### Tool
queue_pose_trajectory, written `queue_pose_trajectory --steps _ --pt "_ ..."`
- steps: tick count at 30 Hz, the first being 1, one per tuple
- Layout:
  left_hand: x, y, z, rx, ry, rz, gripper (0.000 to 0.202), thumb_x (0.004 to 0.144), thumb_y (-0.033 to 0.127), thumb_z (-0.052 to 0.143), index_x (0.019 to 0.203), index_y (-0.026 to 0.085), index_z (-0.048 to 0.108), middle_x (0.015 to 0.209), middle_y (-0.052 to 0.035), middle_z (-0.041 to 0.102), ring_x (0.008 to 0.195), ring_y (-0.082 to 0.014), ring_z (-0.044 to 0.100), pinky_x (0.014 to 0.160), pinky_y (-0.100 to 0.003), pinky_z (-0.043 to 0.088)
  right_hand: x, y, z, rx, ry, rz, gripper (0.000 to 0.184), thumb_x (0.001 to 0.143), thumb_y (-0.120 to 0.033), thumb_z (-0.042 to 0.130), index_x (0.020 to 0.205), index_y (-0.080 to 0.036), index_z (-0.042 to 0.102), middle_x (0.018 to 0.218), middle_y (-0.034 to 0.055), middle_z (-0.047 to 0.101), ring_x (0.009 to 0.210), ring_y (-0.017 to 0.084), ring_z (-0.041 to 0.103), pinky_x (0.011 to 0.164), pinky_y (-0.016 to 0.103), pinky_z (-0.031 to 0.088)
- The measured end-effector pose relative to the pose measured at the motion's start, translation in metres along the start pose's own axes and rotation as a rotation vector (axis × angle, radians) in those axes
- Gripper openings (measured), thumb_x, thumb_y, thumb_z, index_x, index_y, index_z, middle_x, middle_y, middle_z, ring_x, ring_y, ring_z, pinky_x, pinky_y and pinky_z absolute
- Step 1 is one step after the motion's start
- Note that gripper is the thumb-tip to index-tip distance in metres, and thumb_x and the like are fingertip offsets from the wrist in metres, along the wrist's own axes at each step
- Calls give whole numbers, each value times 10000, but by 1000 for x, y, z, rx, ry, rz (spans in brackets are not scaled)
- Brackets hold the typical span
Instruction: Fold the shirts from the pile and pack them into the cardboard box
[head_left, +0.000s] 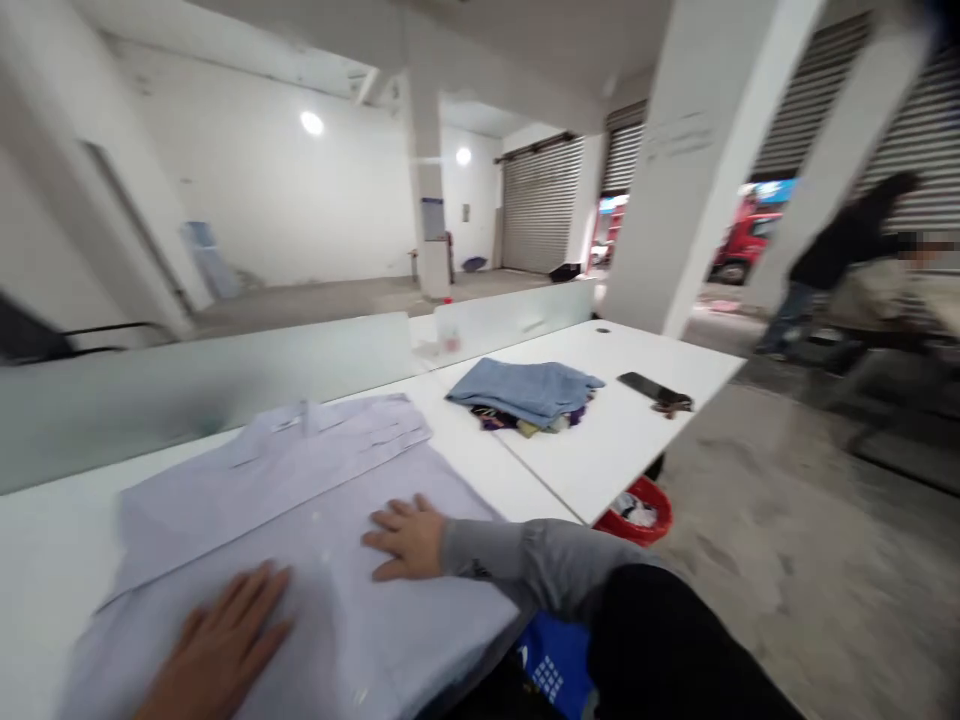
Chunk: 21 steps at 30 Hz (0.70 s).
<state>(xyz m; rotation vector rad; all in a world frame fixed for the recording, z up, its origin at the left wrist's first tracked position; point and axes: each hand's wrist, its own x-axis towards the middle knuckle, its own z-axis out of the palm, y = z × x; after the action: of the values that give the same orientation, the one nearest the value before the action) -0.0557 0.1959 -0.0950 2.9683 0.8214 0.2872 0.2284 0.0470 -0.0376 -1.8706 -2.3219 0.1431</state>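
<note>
A pale lilac shirt (300,510) is spread across the white table in front of me, its upper part folded over in a wide band with a straight edge. My left hand (225,640) rests on the cloth at the lower left, fingers stretched out. Farther right, my right hand (409,540) lies flat on the same shirt with its fingers spread. Both hands are palm down, and neither grips anything. Part of the shirt hangs over the table's near edge.
Folded blue jeans (525,388) lie on other clothes to the right. Beyond them is a dark phone (649,388) near the table's edge. A frosted divider (300,360) borders the far side. A red bin (660,512) stands on the floor; a person (840,250) bends at the right.
</note>
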Motion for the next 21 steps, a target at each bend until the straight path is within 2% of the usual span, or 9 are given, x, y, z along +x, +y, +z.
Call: queue_pose_trajectory --steps 2,4,7,10,14,17,19,21 --pt "-24 34 -14 46 -57 3 574 938 496 359 1469 276 368 1541 -76 326 1421 -316 291 1088 -590 294 -27 -3 -7 38 -14 -18 644 895 -626 455 1442 -289 409 1522 114 359 1383 375 291 1040 683 264" --pt "-45 62 -26 73 -52 95 596 948 514 379 1498 305 283 1555 -70 298 1422 -312 287 1108 -561 289 -51 -5 -8 61 -34 -24 655 903 -633 427 1457 -286 395 1534 117 338 1397 386 265 1053 696 230" --pt "-76 94 -36 94 -18 196 670 926 537 448 1515 309 223 1570 -79 259 1432 -325 255 1140 -554 232 -87 -11 -1 32 -5 -43 619 929 -605 393 1472 -309 372 1556 75 305 1427 360 215 1098 661 199" --pt "-106 118 -40 103 -33 211 704 914 488 511 1519 320 194 1582 -70 230 1446 -328 212 1145 -582 203 -118 -18 10 -44 57 -73 580 955 -520 406 1494 -318 327 1567 47 283 1443 327 195 1125 619 204" --pt "-137 133 -44 127 -43 208 636 917 251 524 1497 305 267 1572 -58 269 1452 -301 206 1145 -570 236 -151 -13 16 -107 154 -83 575 956 -443 449 1499 -307 314 1552 37 316 1437 289 241 1130 562 265" --pt "-161 134 -51 76 -7 160 565 915 135 458 1457 262 358 1497 -69 417 1411 -242 325 1151 -489 287 -178 4 11 -42 226 -47 516 946 -438 467 1437 -284 432 1486 49 432 1371 268 382 1101 507 347" --pt "-179 135 -55 -33 69 46 453 929 172 446 1377 235 472 1392 -81 538 1322 -218 458 1129 -430 346 -201 17 7 62 348 58 426 939 -447 469 1300 -251 580 1359 66 570 1246 256 528 1052 454 418" --pt "-199 136 -56 -194 201 -205 326 936 269 454 1231 218 584 1252 -88 632 1188 -216 574 1057 -384 433 -223 25 3 151 541 278 382 917 -480 481 1113 -217 677 1158 77 681 1061 245 638 962 401 485"
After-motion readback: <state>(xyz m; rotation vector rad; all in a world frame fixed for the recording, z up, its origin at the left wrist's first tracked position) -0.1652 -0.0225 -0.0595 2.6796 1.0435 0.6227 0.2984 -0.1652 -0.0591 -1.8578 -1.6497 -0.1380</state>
